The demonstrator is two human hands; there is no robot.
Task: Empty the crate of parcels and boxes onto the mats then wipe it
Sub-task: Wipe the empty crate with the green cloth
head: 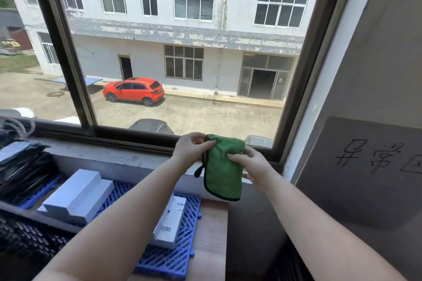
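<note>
Head view was all there was, so here goes. Both hands held a green cloth up in front of the window sill, just above its right end. The left hand pinched the cloth's top corner between thumb and curled fingers, and the right hand pinched the cloth's right edge with the fingers laid over the front. My guess was they were folding or bunching it into a pad for the wiping step, since it hung doubled over with a little loop dangling off its left side.

Below the sill, the blue mats already carried white boxes, one with a barcode label, and black parcels were piled to the left under the sill. So the emptying part looked mostly done, I reckoned.

The crate was only a dark meshy edge at lower left, well below the sill and cut off by the frame, so I couldn't tell if anything was still in it. The right thumb was hidden behind the cloth. The forearms covered part of the mats too.
</note>
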